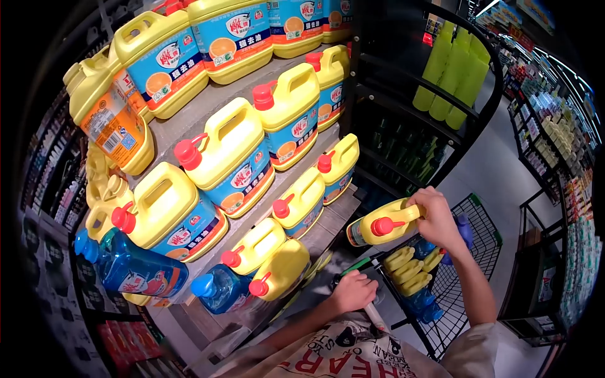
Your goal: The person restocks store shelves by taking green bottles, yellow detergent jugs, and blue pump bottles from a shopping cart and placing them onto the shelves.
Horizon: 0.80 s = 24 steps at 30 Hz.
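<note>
My right hand (435,214) is closed around the grip of a yellow dish soap jug (386,222) with a red pump-style cap, held in the air between the display and the shopping cart (469,277). My left hand (355,291) is closed on the cart's handle (376,315), close to my body. Inside the wire cart lie several yellow bottles (409,272), blue bottles (423,305) and a purple-blue container (463,236). The nearest shelf jugs to the held one are small yellow jugs (299,205) with red caps.
A stepped display (236,82) of yellow jugs stands at the left, with blue bottles (142,264) at its front corner. Behind it is a black rack (403,94) with green bottles. Stocked shelves (554,138) line the right side of the aisle.
</note>
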Available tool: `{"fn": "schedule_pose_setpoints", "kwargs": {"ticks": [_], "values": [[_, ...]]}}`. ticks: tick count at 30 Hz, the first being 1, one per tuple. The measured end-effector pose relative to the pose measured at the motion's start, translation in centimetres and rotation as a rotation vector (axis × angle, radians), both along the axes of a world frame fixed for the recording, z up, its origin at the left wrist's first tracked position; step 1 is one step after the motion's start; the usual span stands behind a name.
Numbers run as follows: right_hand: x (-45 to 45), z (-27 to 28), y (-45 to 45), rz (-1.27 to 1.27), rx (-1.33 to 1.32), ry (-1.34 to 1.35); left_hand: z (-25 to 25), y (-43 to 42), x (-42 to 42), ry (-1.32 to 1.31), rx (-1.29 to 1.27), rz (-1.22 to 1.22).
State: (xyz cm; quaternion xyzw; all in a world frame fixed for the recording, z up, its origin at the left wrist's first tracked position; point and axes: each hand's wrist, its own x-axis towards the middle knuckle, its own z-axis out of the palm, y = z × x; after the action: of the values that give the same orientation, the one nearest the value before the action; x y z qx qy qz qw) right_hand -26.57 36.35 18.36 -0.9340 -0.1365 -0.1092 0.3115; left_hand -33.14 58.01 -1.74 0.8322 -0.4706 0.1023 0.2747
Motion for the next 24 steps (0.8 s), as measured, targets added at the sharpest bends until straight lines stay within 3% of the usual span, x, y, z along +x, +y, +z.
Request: {"fn": "schedule_pose_setpoints", "kwargs": {"ticks": [8, 24], "values": [[6.0, -6.4, 7.5, 0.207, 0.087, -0.086, 0.1, -0.1, -0.2, -0.021, 0.009, 0.014], [8.9, -6.8, 13.4, 0.225, 0.159, -0.106, -0.2, -0.4, 0.1, -0.012, -0.156, 0.01]]}}
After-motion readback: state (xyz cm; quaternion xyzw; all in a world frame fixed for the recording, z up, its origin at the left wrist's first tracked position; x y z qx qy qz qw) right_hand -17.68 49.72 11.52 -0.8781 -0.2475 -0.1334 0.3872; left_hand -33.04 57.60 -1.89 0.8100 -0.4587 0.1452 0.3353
